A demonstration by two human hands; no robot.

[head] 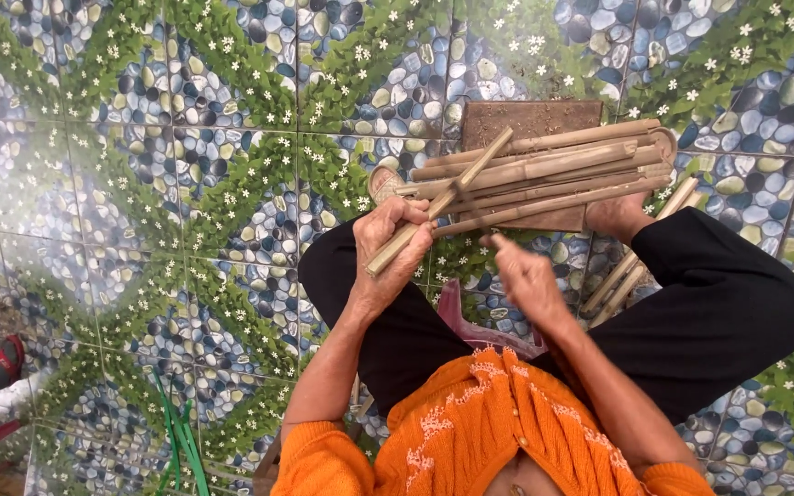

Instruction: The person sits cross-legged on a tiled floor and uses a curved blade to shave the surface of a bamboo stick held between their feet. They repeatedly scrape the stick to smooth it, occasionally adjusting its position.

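Your left hand (pixel 388 253) fingers closing round a bamboo stick (pixel 438 202), right hand (pixel 527 280) pinching a thin blade (pixel 470 213), bamboo bundle (pixel 544 174) lying at twelve o'clock.

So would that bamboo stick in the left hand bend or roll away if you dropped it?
The bamboo stick looks straight and woody, so probably stiff. It is thin, so likely light. Being rounded, it might roll on the smooth tiled floor.

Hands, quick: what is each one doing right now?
Left hand: closed around a bamboo strip.
Right hand: fingers curled near that strip; what it holds cannot be told.
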